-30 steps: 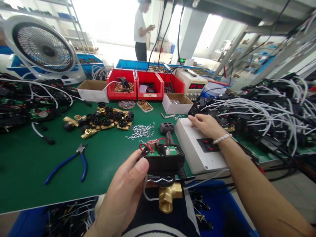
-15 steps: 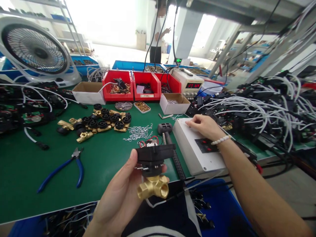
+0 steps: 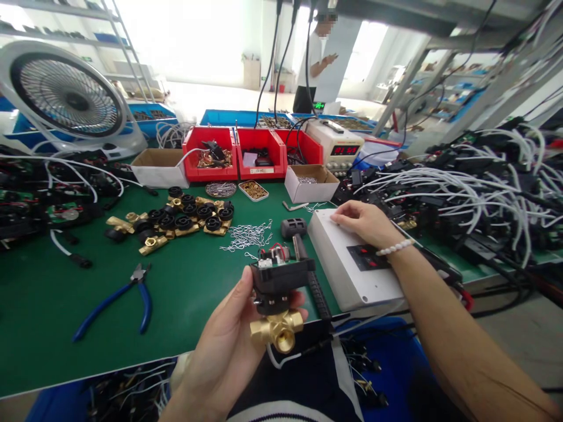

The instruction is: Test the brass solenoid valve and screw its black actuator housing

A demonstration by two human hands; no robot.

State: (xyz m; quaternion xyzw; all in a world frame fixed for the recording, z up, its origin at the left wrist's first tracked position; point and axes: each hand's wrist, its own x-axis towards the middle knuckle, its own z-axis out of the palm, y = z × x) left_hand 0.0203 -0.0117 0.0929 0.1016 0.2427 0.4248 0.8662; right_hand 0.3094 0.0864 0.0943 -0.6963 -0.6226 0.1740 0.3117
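My left hand (image 3: 229,334) is wrapped round a valve assembly (image 3: 281,287), a black housing with a circuit board and red wires on top and a brass three-way body below. A white cable hangs under it. My right hand (image 3: 363,223) rests on the far end of a white control box (image 3: 343,258), thumb and fingertips pressed together; whatever they hold, if anything, is hidden. A black-handled hammer (image 3: 319,296) lies between the valve and the box. Just beyond the valve is a pile of silver clips (image 3: 248,235).
Blue-handled pliers (image 3: 145,305) lie on the green table (image 3: 185,299) at left, with brass valve bodies (image 3: 176,220) behind. Red bins (image 3: 261,155), a power supply (image 3: 341,146) and a fan (image 3: 70,99) stand farther back. White-cabled parts (image 3: 461,199) crowd the right. A person (image 3: 314,64) stands beyond.
The valve assembly has turned and tilted in my left hand, showing its circuit board, and shifted slightly right. My right hand stays on the box. The person beyond has moved right.
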